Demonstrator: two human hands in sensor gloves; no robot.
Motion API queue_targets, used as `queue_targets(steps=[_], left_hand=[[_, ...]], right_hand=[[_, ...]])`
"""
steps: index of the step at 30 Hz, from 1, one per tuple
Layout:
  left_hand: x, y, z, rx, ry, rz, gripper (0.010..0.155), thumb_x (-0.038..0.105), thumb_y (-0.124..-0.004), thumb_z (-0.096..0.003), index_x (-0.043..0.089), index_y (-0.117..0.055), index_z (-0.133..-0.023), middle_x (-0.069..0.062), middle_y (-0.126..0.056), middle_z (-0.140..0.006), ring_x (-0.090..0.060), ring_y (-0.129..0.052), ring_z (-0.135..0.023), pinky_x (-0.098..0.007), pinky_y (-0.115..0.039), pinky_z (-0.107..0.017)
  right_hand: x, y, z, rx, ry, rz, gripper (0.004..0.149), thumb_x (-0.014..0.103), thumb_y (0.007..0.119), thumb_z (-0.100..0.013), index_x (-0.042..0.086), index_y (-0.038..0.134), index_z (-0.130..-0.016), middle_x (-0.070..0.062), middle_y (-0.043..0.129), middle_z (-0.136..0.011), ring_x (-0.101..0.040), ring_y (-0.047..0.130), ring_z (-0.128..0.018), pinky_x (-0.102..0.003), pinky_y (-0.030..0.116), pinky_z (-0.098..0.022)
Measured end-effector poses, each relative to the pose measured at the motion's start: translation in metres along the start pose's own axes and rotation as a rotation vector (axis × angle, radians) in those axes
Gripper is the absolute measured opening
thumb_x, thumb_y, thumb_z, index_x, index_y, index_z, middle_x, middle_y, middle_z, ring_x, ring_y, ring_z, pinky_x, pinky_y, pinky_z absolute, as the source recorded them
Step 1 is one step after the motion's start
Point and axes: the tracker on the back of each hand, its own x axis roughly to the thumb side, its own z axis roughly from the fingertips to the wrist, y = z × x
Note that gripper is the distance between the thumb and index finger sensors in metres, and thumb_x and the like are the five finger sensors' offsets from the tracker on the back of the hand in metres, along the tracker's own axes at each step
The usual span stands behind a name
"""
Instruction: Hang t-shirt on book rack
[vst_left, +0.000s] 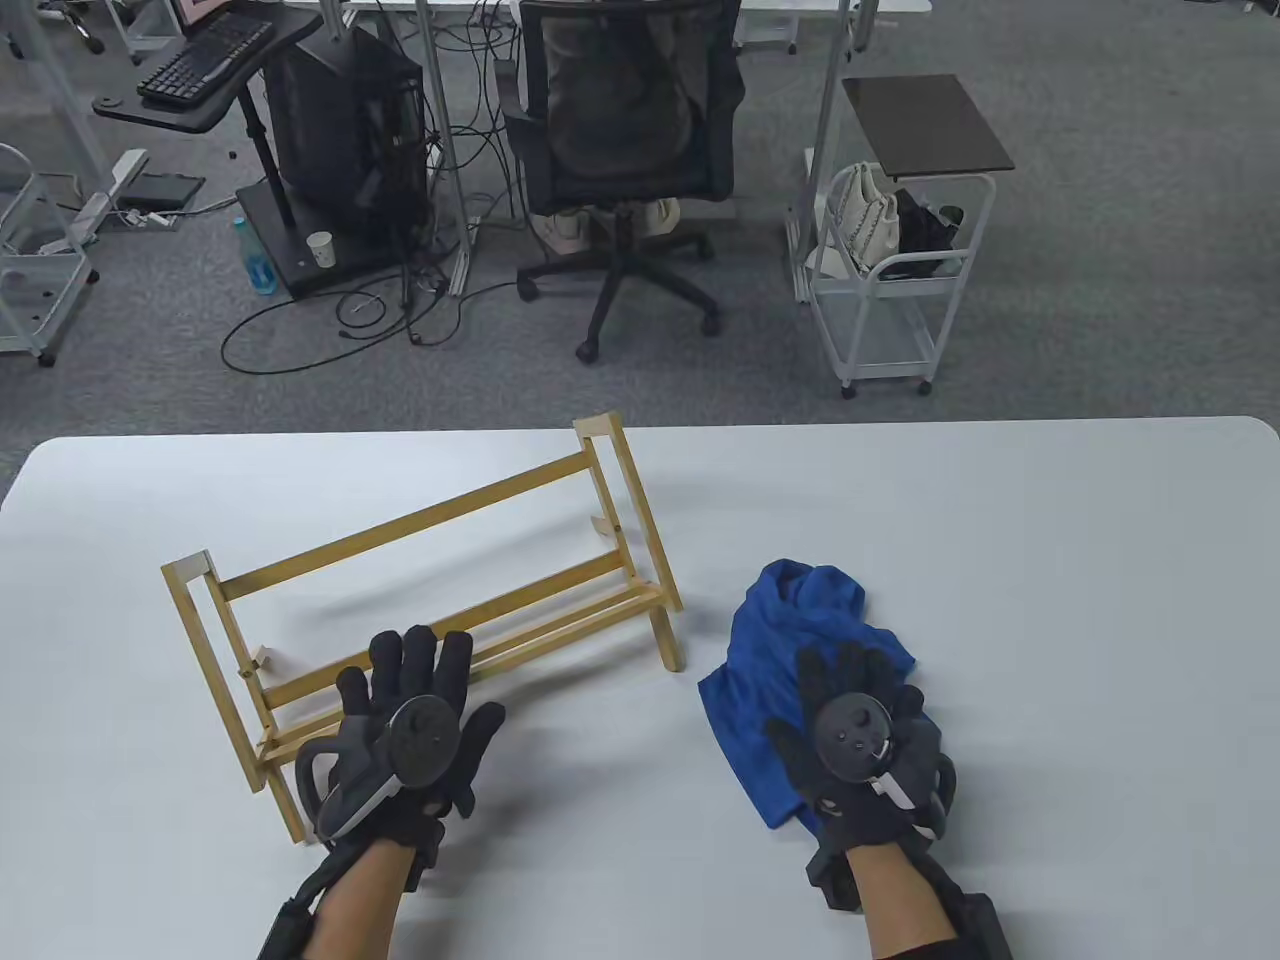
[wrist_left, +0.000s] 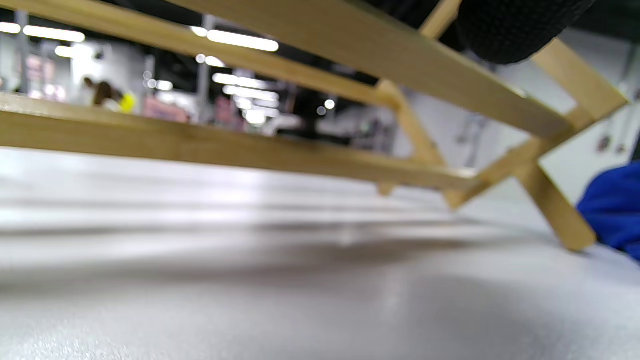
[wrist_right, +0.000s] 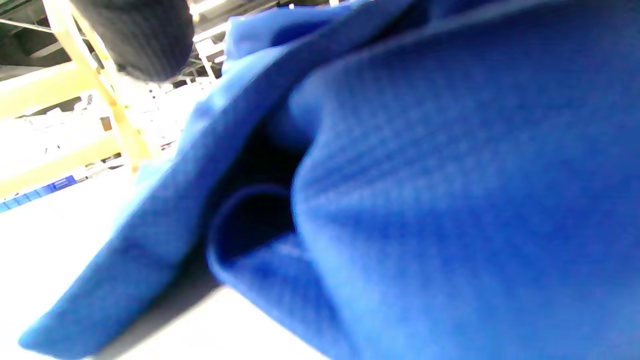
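A wooden book rack (vst_left: 400, 524) stands on the white table (vst_left: 1050, 600) at the left centre, with its rails running diagonally. My left hand (vst_left: 425, 680) lies flat with spread fingers over the rack's low front rails, gripping nothing. In the left wrist view the rails (wrist_left: 250, 150) pass close by and a fingertip (wrist_left: 515, 30) sits on the upper one. A crumpled blue t-shirt (vst_left: 790, 620) lies on the table right of the rack. My right hand (vst_left: 835, 690) rests flat on it with its fingers extended. The right wrist view shows folds of the shirt (wrist_right: 450, 175), one fingertip (wrist_right: 145, 35) and the rack (wrist_right: 60, 85) behind.
Bare table surface stretches to the right of the shirt and in front of both hands. Beyond the table's far edge, on the floor, stand an office chair (vst_left: 625, 130) and a white cart (vst_left: 890, 280).
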Motion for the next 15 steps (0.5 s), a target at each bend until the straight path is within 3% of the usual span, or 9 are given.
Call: queue_targets(steps=[15], left_hand=[[-0.0004, -0.0012, 0.0014, -0.017, -0.031, 0.015, 0.078, 0.071, -0.059, -0.0556, 0.038, -0.025, -0.118, -0.011, -0.026, -0.128, -0.041, -0.017, -0.116, -0.065, -0.020, -0.075]], right_hand=[[-0.0023, -0.0030, -0.0003, -0.006, -0.010, -0.047, 0.077, 0.057, 0.072, -0.057, 0.034, 0.028, -0.116, -0.016, 0.014, -0.119, -0.044, 0.008, -0.108, -0.069, 0.013, -0.071]])
